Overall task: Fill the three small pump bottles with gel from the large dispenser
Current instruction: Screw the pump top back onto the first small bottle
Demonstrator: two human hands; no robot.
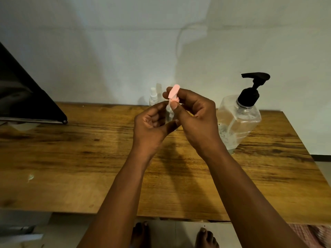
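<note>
A small clear pump bottle (169, 114) with a pink pump top (173, 93) is held above the wooden table (89, 158). My left hand (152, 126) grips the bottle's body from the left. My right hand (195, 115) pinches the pink pump top between thumb and fingers. The large clear dispenser (239, 120) with a black pump head stands to the right, partly filled with gel. Another small bottle (153, 98) with a white top stands behind my hands by the wall, with a further clear one (159, 88) beside it, mostly hidden.
A dark laptop lid (26, 97) leans at the left end of the table. A pale wall runs just behind the table's far edge. My bare feet (206, 237) show on the tiled floor below the near edge.
</note>
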